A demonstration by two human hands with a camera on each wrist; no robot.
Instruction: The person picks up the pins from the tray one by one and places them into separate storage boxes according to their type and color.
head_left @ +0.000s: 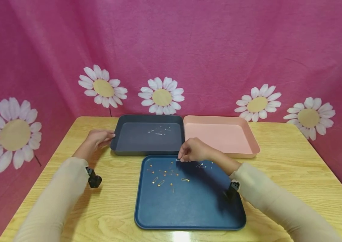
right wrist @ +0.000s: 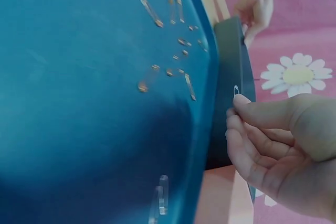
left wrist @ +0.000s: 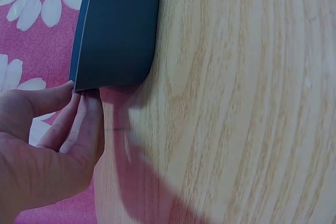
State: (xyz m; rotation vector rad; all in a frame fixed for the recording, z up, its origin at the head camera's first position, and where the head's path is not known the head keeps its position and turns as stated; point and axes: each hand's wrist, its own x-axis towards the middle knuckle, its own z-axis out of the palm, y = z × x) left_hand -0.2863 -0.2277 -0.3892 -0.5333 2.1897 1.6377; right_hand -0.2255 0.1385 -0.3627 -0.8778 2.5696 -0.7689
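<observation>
Silver safety pin (head_left: pixel 178 159) is sitting between the thumb and forefinger of the right hand (head_left: pixel 194 150), whose fingers are pinching it at their tips. From the head view it is showing against the far edge of the blue tray (head_left: pixel 189 208), near the front wall of the dark gray tray (head_left: pixel 134 139); in the right wrist view one end of it is sticking out past the thumb. The other fingers of that hand are curving in below.

On the opposite side, the left hand (head_left: pixel 98 137) is reaching over the bench (head_left: pixel 113 208) to the left wall of the dark gray tray, its fingers gripping there, with the thumb at the rim and the other fingertips lower down.

Gold safety pins (head_left: pixel 185 179) are lying scattered over the far left and middle of the blue tray, the smaller ones being hard to make out. Well to their right, a few loose silver pins (head_left: pixel 200 165) are lying below the right wrist. Several pale metal pins (head_left: pixel 158 134) are resting inside the dark gray tray, toward its right half. Just to the right of that, the pink tray (head_left: pixel 219 136) is standing side by side with it. Behind the bench, a magenta cloth (head_left: pixel 204 50) printed with white daisies is hanging
</observation>
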